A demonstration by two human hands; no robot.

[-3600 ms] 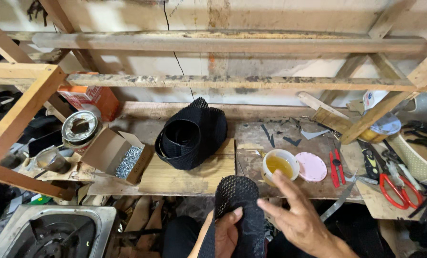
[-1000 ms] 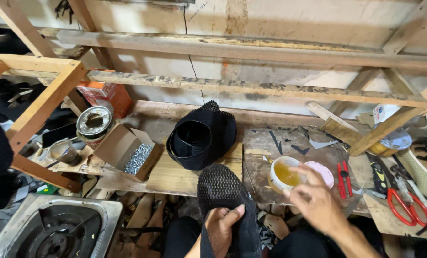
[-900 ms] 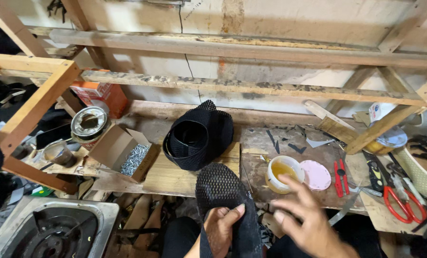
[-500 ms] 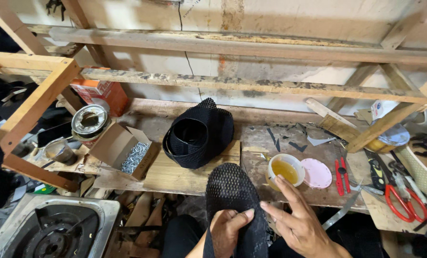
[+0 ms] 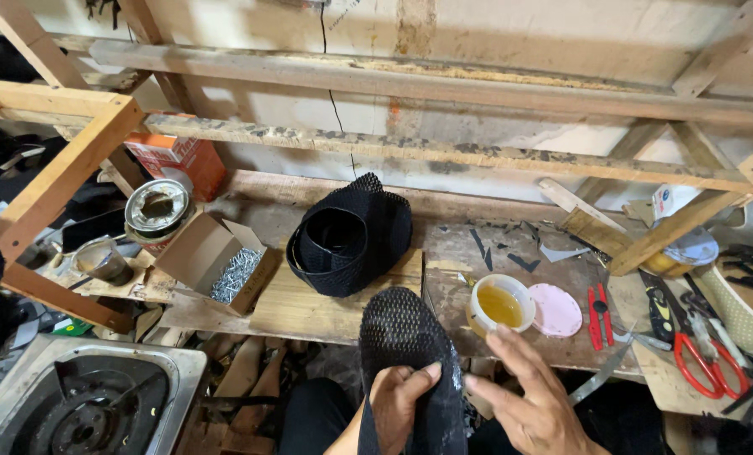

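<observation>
The left hand [image 5: 397, 403] grips a black mesh shoe upper [image 5: 406, 354]; the right hand [image 5: 536, 404] is open beside it, near the glue cup [image 5: 500, 305] and pink lid [image 5: 556, 310]

Rough wooden workbench [image 5: 334, 312] (cluttered) against a stained, cracked wall [image 5: 511, 34].

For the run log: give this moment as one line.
left hand: grips black mesh shoe upper | right hand: open, fingers spread beside it | behind: glue cup, pink lid on bench

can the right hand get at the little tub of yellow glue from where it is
Probably yes: the right hand hovers open just below the tub of yellow glue, lid off, nothing between them.
</observation>
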